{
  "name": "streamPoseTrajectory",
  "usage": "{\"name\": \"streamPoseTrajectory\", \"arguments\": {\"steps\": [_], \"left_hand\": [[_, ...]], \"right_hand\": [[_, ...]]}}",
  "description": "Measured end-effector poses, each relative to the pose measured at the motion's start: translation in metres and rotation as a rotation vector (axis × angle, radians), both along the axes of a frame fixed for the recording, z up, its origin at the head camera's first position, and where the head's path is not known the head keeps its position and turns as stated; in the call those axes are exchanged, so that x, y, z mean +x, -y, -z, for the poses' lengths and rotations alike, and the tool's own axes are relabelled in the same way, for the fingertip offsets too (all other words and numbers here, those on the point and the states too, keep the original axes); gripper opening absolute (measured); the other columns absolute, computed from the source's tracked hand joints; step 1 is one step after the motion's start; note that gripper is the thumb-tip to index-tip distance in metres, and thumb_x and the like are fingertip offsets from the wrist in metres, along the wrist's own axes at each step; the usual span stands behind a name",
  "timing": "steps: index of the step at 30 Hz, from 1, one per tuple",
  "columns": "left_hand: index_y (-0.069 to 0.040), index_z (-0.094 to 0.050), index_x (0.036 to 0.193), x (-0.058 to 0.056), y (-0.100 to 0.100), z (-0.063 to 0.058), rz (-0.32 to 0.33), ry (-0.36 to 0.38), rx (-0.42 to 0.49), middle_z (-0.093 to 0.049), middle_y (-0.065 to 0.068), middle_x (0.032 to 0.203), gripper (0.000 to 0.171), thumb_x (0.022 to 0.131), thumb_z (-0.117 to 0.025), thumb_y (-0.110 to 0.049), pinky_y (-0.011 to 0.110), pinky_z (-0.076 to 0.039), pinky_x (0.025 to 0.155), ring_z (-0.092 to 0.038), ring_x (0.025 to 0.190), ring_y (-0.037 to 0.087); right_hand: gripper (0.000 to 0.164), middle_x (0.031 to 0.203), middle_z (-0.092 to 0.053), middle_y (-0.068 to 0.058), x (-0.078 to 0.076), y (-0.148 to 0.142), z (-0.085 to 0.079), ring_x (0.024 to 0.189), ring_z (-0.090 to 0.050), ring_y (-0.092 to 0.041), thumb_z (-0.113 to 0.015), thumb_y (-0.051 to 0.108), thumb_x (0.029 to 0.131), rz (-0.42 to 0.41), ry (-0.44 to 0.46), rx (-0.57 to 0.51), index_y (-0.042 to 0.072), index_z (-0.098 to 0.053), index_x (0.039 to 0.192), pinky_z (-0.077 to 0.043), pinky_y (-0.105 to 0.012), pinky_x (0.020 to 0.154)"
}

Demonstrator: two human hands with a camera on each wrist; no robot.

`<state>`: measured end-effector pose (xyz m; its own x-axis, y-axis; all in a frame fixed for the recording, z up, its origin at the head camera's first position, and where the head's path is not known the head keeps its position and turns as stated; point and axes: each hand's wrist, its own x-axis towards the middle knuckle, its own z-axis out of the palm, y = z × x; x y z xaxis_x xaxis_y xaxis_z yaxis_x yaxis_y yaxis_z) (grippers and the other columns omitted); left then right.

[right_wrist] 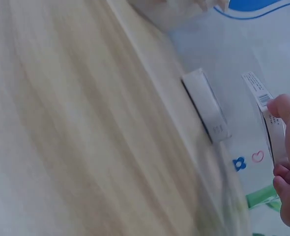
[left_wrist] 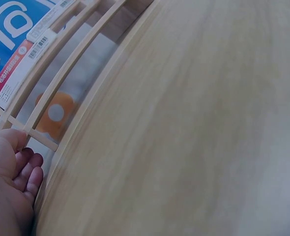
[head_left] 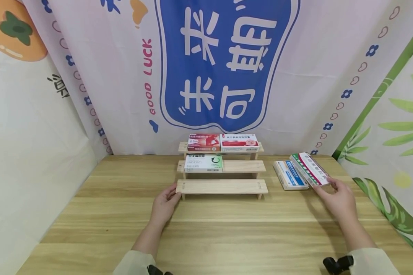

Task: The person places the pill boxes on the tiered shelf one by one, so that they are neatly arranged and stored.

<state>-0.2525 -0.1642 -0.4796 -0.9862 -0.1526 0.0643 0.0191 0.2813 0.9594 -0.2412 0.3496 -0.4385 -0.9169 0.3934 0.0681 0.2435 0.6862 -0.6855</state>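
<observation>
A three-tier wooden display rack (head_left: 221, 187) stands on the table. My left hand (head_left: 165, 204) holds the left end of its lowest tier; in the left wrist view the thumb lies at the rack's edge, with the other fingers of that hand (left_wrist: 12, 172) curled below. My right hand (head_left: 340, 200) grips the near end of a white, green and red medicine box (head_left: 309, 168), which is tilted and lifted in the right wrist view. Just left of it, a blue and white medicine box (head_left: 290, 175) lies on the table.
On the top tier sit a red medicine box (head_left: 204, 142) and a white and red one (head_left: 239, 143). A white and green medicine box (head_left: 203, 163) lies on the left of the middle tier. A printed cloth (head_left: 124, 95) hangs behind the wooden table (head_left: 227, 236).
</observation>
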Motion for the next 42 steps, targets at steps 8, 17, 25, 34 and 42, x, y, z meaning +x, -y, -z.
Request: {"name": "streamPoseTrajectory", "arguments": {"steps": [8,17,25,34,42], "left_hand": [[-0.001,-0.055,0.135,0.000,0.000,0.000,0.002,0.002,-0.005,-0.061,0.018,0.134,0.042,0.095,-0.062,-0.012,0.040,-0.049,0.106,-0.059,0.124,0.031],[-0.001,-0.054,0.136,0.002,0.000,-0.001,0.011,0.001,-0.009,-0.060,0.019,0.135,0.043,0.096,-0.062,-0.013,0.042,-0.049,0.106,-0.058,0.125,0.032],[-0.002,-0.055,0.135,0.001,0.001,0.000,-0.003,0.003,-0.012,-0.061,0.017,0.134,0.042,0.095,-0.063,-0.013,0.040,-0.050,0.105,-0.059,0.123,0.031],[0.000,-0.054,0.136,0.000,0.001,0.000,0.005,0.000,-0.009,-0.061,0.018,0.134,0.043,0.095,-0.062,-0.012,0.040,-0.049,0.106,-0.059,0.124,0.031],[0.002,-0.053,0.137,0.000,0.001,0.002,0.007,-0.004,-0.023,-0.060,0.019,0.135,0.044,0.096,-0.062,-0.011,0.040,-0.049,0.105,-0.058,0.124,0.031]], "right_hand": [[0.080,0.145,-0.038,-0.034,0.015,0.017,-0.017,0.131,-0.040,-0.052,-0.066,0.049,0.090,-0.135,-0.081,-0.022,-0.006,-0.041,0.142,-0.038,-0.062,0.108],[0.065,0.136,-0.047,-0.029,0.021,0.043,-0.023,0.126,-0.046,-0.044,-0.074,0.035,0.087,-0.331,-0.183,-0.003,-0.006,-0.051,0.131,-0.026,0.011,0.083],[0.061,0.139,-0.047,-0.024,0.015,0.067,-0.022,0.127,-0.048,-0.042,-0.075,0.035,0.087,-0.435,-0.139,0.019,0.001,-0.053,0.133,-0.041,-0.055,0.109],[0.053,0.133,-0.055,-0.017,0.003,0.093,-0.016,0.123,-0.053,-0.038,-0.077,0.029,0.084,-0.516,-0.174,0.048,0.004,-0.057,0.127,-0.045,-0.054,0.107],[0.054,0.138,-0.054,-0.019,-0.013,0.108,-0.014,0.126,-0.050,-0.040,-0.077,0.029,0.084,-0.578,-0.209,0.034,0.003,-0.058,0.127,-0.045,-0.055,0.108]]}}
